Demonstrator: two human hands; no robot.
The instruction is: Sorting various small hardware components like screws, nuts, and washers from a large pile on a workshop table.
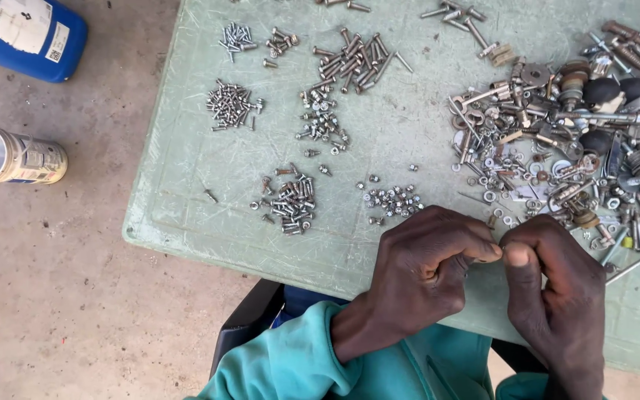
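The left hand (424,270) and right hand (553,285) met fingertip to fingertip, pinching something too small to identify, seemingly to work it between them. Just beyond lay sorted heaps of small screws (290,201) and nuts (392,198) on the green board (179,185), grouped by kind; the mixed hardware pile (564,141) lay beyond the right hand. Far left stood a blue container (27,33) with a white label and a labelled tin (12,155).

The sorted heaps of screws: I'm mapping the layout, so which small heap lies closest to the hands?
The little heap of nuts, just above the left hand. It is the lowest and rightmost of the small heaps; the screw heap lies further left.
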